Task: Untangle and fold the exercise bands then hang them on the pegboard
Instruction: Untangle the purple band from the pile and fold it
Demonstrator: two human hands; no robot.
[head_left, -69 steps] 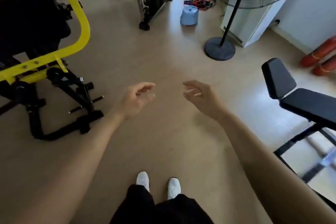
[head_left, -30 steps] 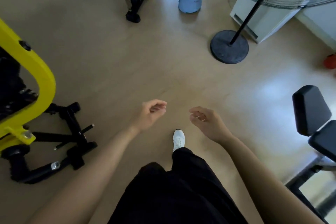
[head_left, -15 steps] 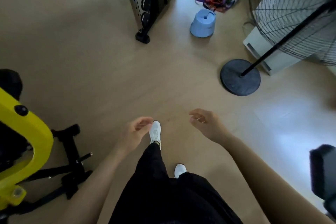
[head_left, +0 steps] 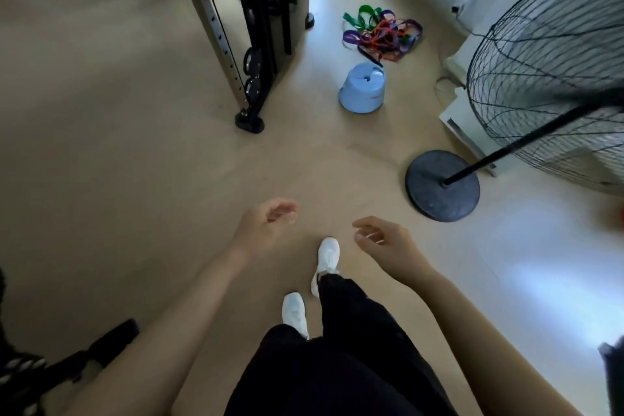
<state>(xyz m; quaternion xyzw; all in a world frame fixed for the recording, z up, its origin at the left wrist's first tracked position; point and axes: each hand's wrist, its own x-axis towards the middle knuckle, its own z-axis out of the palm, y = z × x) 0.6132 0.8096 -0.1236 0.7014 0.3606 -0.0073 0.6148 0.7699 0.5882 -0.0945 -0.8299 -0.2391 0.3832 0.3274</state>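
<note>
Fingers of left hand and right hand hang loosely curled and hold nothing above the smooth beige floor. Tangled exercise bands, flat loops in green, purple and orange, lie well ahead. A round blue plastic stool stands just before them, between a black rack and a fan's disc base.

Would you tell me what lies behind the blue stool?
A tangled heap of exercise bands, green, purple and orange, lies beyond the blue stool. Bands buried within the heap cannot be counted.
</note>
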